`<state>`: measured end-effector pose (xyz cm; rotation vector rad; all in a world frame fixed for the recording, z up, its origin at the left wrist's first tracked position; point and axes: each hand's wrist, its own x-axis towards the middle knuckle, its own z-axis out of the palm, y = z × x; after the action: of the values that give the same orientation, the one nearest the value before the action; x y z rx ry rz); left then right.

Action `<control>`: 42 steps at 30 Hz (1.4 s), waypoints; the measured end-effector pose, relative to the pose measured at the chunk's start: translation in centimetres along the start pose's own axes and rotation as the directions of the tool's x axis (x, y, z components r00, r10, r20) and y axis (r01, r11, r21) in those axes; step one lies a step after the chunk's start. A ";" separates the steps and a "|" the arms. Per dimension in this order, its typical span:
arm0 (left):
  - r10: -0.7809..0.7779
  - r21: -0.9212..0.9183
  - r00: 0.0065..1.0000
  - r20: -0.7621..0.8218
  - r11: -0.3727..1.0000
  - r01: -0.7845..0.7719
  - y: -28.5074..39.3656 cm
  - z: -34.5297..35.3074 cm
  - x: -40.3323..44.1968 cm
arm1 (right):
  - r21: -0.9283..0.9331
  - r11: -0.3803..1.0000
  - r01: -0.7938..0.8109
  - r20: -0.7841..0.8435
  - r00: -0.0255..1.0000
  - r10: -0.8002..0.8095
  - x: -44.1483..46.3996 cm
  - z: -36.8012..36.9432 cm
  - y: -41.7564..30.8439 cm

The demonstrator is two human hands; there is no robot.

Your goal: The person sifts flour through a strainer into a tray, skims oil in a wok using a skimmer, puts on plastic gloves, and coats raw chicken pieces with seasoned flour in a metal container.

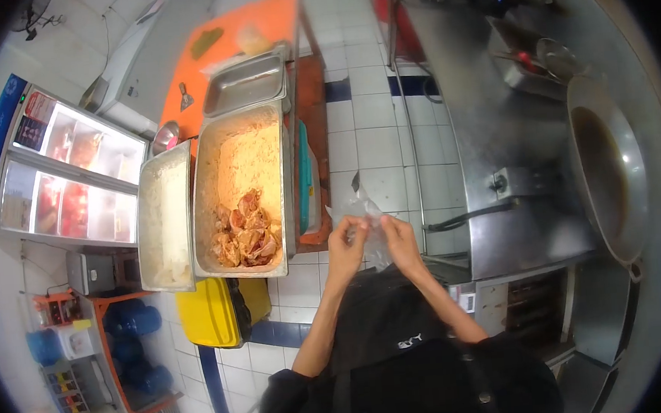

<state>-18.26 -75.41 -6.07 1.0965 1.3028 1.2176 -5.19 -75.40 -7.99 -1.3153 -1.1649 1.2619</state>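
Observation:
A clear plastic bag (pixel 377 251) hangs between my two hands, in front of my dark clothing. My left hand (pixel 347 245) pinches its upper edge on the left side. On the right side my right hand (pixel 401 241) pinches the same edge, fingers pressed together. To the left of my hands, a deep metal tray (pixel 290 241) holds orange-tinted flour with pieces of raw coated meat (pixel 246 232) heaped at its near end. Beside it stands another metal tray (pixel 195 256) with pale flour.
An empty metal tray (pixel 245 85) and a scraper (pixel 185 97) lie on the orange table (pixel 175 102). A yellow bin (pixel 208 313) stands below the trays. At right are a steel counter (pixel 503 232) and a large wok (pixel 631 175) with dark liquid.

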 end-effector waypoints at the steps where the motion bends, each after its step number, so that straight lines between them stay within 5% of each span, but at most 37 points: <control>1: 0.001 -0.004 1.000 -0.010 1.000 -0.001 -0.2 -0.4 0.2 | 0.002 1.000 -0.006 0.031 1.000 0.006 0.0 0.1 -0.3; 5: 0.041 0.060 0.997 0.058 0.997 -0.045 -0.2 -1.7 0.5 | -0.045 0.967 0.252 0.005 0.968 -0.252 0.0 2.3 -1.0; 7: 0.088 0.090 0.995 0.045 0.992 -0.092 0.0 -2.5 0.6 | -0.086 0.992 0.095 0.120 0.989 -0.084 0.0 2.1 -2.0; 14: 0.081 0.081 0.996 0.042 0.993 -0.085 1.3 -4.8 0.3 | -0.166 0.985 0.047 0.140 0.990 -0.023 1.5 3.6 -1.3; 16: 0.042 0.081 0.999 0.011 0.996 -0.043 0.8 -5.5 0.6 | -0.053 0.998 -0.020 0.215 0.976 0.032 1.4 4.0 -1.7; 20: 0.066 0.039 0.998 -0.011 0.997 -0.065 -0.1 -6.8 1.4 | -0.051 0.969 0.241 0.208 0.952 -0.226 1.2 6.7 -1.5; 26: 0.098 -0.026 0.995 -0.022 0.995 -0.098 0.3 -8.3 1.5 | -0.163 0.984 0.069 0.232 0.972 -0.029 1.9 7.5 -2.1; 28: 0.102 -0.057 0.994 -0.040 0.993 -0.104 -0.2 -8.6 1.4 | 0.016 0.999 0.049 0.110 0.993 -0.051 2.4 7.9 -2.2; 32: 0.153 0.111 0.982 -0.116 0.984 -0.140 0.3 -8.8 1.3 | 0.095 0.995 -0.009 0.144 0.990 -0.005 2.4 7.9 -3.3; 34: 0.214 0.189 0.974 -0.072 0.962 -0.197 0.4 -9.1 1.1 | -0.075 0.961 0.267 0.249 0.938 -0.241 2.1 8.5 -2.8; 35: 0.248 0.270 0.965 -0.091 0.938 -0.216 -0.1 -9.5 1.1 | 0.035 0.999 0.034 0.311 0.949 -0.043 2.5 7.8 -3.1; 36: 0.285 0.348 0.952 -0.110 0.908 -0.232 -0.6 -9.9 1.2 | 0.041 0.997 0.065 0.306 0.949 -0.075 3.3 6.3 -1.9; 39: 0.311 0.297 0.933 -0.182 0.922 -0.249 -0.3 -11.1 1.6 | -0.203 0.978 0.058 0.081 0.996 -0.042 5.1 4.1 0.9; 41: 0.376 0.361 0.914 -0.154 0.882 -0.302 -0.5 -10.2 1.3 | -0.569 0.748 0.341 0.185 0.940 -0.288 3.9 3.8 -2.0; 42: 0.423 0.424 0.899 -0.117 0.839 -0.340 -0.3 -9.6 1.7 | -0.565 0.695 0.444 0.221 0.893 -0.391 3.0 4.4 -3.8</control>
<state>-27.98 -74.65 -6.63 1.6192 1.5848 1.4281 -9.59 -71.96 -4.68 -1.3244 -1.9142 0.6146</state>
